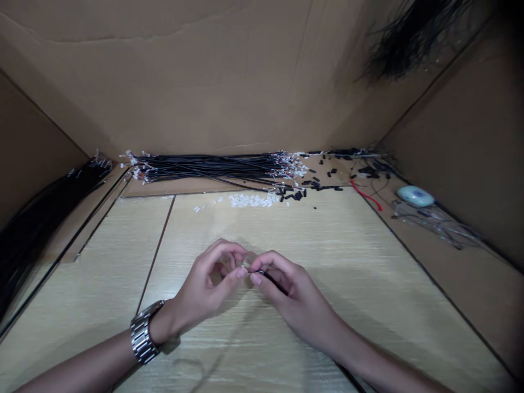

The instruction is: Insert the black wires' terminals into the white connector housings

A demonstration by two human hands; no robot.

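Note:
Over the middle of the table, my two hands meet fingertip to fingertip. My right hand (289, 289) is closed on the end of a black cable (350, 376), which runs under the palm and comes out below the forearm. Between the thumb and fingers of my left hand (208, 281) is a small whitish piece (244, 265), probably a connector housing; it is too small to make out clearly. Thin wires seem to span the gap from the cable end to that piece. Whether they are inserted in it cannot be seen. A metal watch sits on my left wrist.
Cardboard walls surround the table. Along the back lie a bundle of black cables (204, 168), loose white connectors (251, 200) and short black pieces (292, 195). At right are a pale blue oval object (415, 196) and a red strip (367, 195); at left, more black cables (45, 202).

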